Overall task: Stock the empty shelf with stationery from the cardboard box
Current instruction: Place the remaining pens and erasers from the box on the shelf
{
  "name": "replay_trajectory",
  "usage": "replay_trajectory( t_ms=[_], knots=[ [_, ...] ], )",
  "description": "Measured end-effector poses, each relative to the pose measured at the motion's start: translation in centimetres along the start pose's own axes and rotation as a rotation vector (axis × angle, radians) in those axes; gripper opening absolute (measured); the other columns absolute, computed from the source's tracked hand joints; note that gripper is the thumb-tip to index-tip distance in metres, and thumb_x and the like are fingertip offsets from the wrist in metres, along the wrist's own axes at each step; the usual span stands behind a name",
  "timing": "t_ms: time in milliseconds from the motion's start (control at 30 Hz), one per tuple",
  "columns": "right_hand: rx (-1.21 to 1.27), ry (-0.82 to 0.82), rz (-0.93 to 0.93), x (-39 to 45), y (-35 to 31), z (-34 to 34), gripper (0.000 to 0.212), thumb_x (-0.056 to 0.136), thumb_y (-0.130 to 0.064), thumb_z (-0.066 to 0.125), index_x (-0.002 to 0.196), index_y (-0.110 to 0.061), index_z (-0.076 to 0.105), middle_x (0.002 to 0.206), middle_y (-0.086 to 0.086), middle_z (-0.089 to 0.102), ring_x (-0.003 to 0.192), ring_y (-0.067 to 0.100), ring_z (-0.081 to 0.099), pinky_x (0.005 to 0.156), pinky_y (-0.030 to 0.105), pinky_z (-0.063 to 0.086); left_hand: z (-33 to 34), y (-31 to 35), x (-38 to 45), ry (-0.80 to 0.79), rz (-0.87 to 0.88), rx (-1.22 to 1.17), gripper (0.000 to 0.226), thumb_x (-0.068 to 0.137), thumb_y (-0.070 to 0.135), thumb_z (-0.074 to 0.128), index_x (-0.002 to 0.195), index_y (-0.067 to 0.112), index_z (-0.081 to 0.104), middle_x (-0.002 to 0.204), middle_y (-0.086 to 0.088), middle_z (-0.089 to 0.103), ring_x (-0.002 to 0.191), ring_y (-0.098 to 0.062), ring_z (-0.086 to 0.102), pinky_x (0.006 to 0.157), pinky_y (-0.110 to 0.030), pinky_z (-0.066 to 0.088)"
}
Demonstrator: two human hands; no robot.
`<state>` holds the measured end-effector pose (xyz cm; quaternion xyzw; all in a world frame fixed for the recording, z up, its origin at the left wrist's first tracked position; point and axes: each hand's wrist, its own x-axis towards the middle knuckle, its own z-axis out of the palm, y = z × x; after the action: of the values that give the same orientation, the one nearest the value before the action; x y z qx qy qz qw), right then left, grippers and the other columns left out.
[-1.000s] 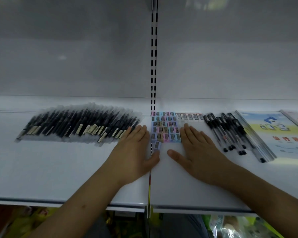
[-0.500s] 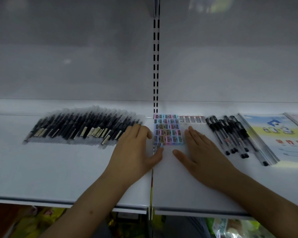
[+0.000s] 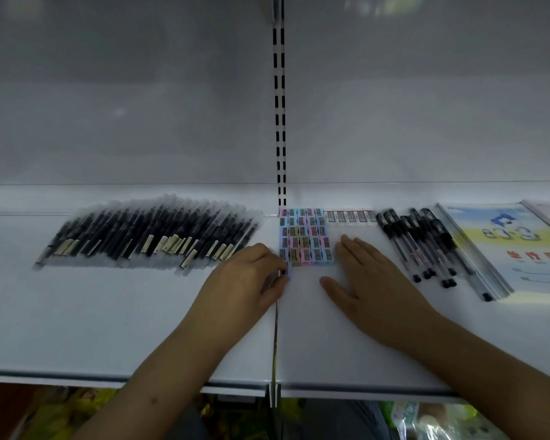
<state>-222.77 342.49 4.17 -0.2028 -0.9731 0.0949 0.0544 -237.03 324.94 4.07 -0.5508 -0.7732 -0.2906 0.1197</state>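
While our left hand [image 3: 245, 281] pinches one loose pale sharpener [image 3: 288, 268] at the shelf [image 3: 140, 312] seam, our right hand [image 3: 375, 290] lies flat, fingers straight and together, just beside the sharpener block [image 3: 306, 237]: five columns, five rows. We cannot count the wrapped pens [image 3: 146, 233]; loose pens [image 3: 416, 242] number roughly six.

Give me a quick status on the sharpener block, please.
Left hand pinches a loose sharpener at the block's near-left corner. Right hand flat on the shelf, beside the sharpener block. Nothing in the way.
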Motion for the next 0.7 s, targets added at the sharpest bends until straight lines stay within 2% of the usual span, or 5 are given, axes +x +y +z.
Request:
replay_trajectory(
  t_ms=[333,433,567,633,700],
  knots=[
    [0.036,0.025,-0.011,-0.2,-0.2,0.0,0.075,0.098,-0.059,0.029,0.156,-0.016,0.010,0.164,0.000,0.005,0.150,0.014,0.002,0.119,0.026,0.000,-0.4,0.0,-0.2,-0.001,-0.088,-0.093,0.028,0.091,0.030,0.065,0.118,0.024,0.062,0.095,0.016,0.054,0.086,0.000,0.054,0.075,-0.009,0.045],
    [0.068,0.064,-0.015,-0.3,-0.4,-0.9,0.067,0.100,-0.052,0.034,0.153,-0.014,0.024,0.161,0.003,0.020,0.147,0.017,0.016,0.117,0.025,0.010,-1.6,-0.2,-0.4,0.021,-0.092,-0.033,0.027,0.094,0.029,0.062,0.121,0.022,0.062,0.103,0.013,0.055,0.090,0.001,0.052,0.078,-0.019,0.049],
    [0.129,0.313,-0.065,-0.2,-2.4,-2.7,0.034,0.100,-0.033,0.045,0.123,-0.013,0.061,0.122,0.008,0.062,0.112,0.023,0.054,0.088,0.027,0.039,-5.2,-0.6,-3.7,0.061,-0.141,0.058,0.029,0.094,0.035,0.055,0.117,0.022,0.067,0.109,0.009,0.059,0.095,-0.006,0.056,0.079,-0.016,0.041],
    [0.193,0.378,-0.168,0.3,-6.3,-3.0,0.023,0.099,-0.031,0.044,0.095,-0.020,0.063,0.093,0.001,0.063,0.092,0.022,0.057,0.073,0.027,0.036,-8.3,-1.0,-7.8,0.070,-0.208,0.125,0.028,0.094,0.034,0.053,0.115,0.023,0.068,0.108,0.009,0.061,0.096,-0.012,0.059,0.081,-0.026,0.047],
    [0.270,0.408,-0.335,0.9,-12.1,-2.3,0.022,0.095,-0.029,0.044,0.091,-0.019,0.063,0.090,0.001,0.063,0.090,0.023,0.058,0.073,0.030,0.039,-12.0,-1.6,-13.3,0.084,-0.317,0.193,0.026,0.094,0.034,0.053,0.114,0.024,0.067,0.107,0.010,0.061,0.097,-0.014,0.059,0.082,-0.036,0.050]
  ],
)
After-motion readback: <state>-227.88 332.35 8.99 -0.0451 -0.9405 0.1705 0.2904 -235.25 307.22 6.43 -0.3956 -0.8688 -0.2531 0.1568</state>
